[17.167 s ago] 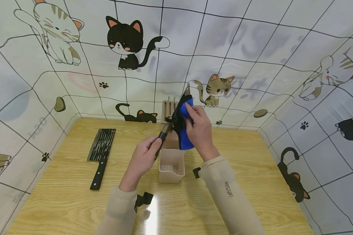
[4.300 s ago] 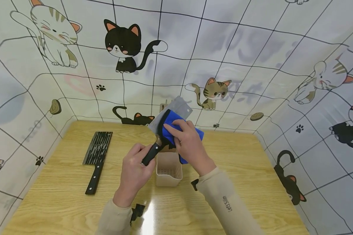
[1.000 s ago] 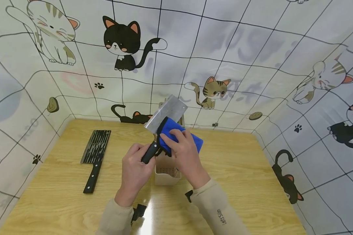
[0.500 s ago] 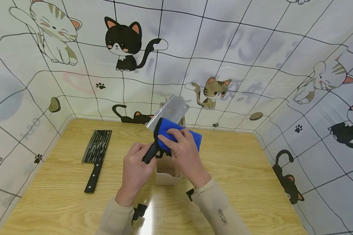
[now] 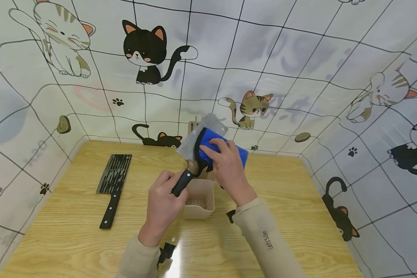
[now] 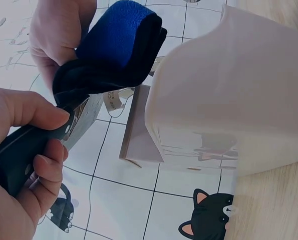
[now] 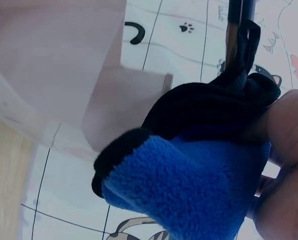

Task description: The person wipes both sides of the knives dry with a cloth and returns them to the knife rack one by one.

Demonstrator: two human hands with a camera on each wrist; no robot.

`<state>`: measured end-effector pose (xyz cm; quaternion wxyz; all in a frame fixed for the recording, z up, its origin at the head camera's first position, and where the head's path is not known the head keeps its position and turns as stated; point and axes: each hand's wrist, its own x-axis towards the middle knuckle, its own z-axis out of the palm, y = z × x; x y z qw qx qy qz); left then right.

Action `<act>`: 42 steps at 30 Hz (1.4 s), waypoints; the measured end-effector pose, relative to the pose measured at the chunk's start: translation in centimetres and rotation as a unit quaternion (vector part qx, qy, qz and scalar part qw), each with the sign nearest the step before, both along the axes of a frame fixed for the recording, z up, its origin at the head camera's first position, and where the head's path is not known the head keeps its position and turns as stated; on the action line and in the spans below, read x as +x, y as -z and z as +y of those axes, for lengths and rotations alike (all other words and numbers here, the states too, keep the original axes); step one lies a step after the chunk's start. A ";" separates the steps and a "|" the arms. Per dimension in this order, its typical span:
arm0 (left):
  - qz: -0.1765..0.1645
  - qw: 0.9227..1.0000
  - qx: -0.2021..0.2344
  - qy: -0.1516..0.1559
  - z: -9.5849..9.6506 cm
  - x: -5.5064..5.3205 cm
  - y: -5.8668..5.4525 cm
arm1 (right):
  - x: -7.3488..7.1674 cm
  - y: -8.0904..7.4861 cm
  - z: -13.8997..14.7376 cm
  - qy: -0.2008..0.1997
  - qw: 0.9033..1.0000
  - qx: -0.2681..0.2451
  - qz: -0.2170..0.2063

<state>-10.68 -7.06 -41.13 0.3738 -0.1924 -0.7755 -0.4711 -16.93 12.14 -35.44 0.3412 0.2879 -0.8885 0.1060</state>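
My left hand [image 5: 165, 202] grips the black riveted handle of a cleaver [image 5: 192, 143], its wide steel blade slanting up and away to the right. Folded over that blade is a blue cloth [image 5: 208, 141] with black edging, pinched by my right hand [image 5: 231, 166]. The cloth hides the lower right part of the blade. In the left wrist view my thumb and fingers wrap the cleaver handle [image 6: 26, 150], and the cloth [image 6: 113, 35] sits just beyond. The right wrist view shows the fluffy cloth [image 7: 184, 185] bunched around the blade, which is mostly hidden there.
Below and behind the hands stands a beige knife holder [image 5: 199, 212] with a perforated basket and a slotted back part [image 5: 192, 126]. A second cleaver [image 5: 114, 191] with a black-streaked blade lies on the wooden table [image 5: 281, 231] at left. A cat-print sheet [image 5: 208, 58] surrounds the table.
Over the last half second the cloth has slid up and right along the blade with my right hand, baring the metal near the handle. The cleaver has shifted slightly right; the other cleaver stays put.
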 end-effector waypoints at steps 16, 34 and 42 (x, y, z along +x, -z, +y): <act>-0.009 1.000 -0.013 0.012 -0.1 0.3 0.1 | -3.8 -2.7 2.1 0.042 0.998 -0.015 -0.035; 0.001 1.000 -0.029 -0.002 -0.3 0.2 0.1 | -1.4 -1.7 -0.7 -0.042 0.999 0.023 -0.019; 0.002 1.000 -0.026 -0.008 -0.6 0.1 0.2 | 0.5 -1.2 -2.0 -0.063 0.997 0.032 -0.001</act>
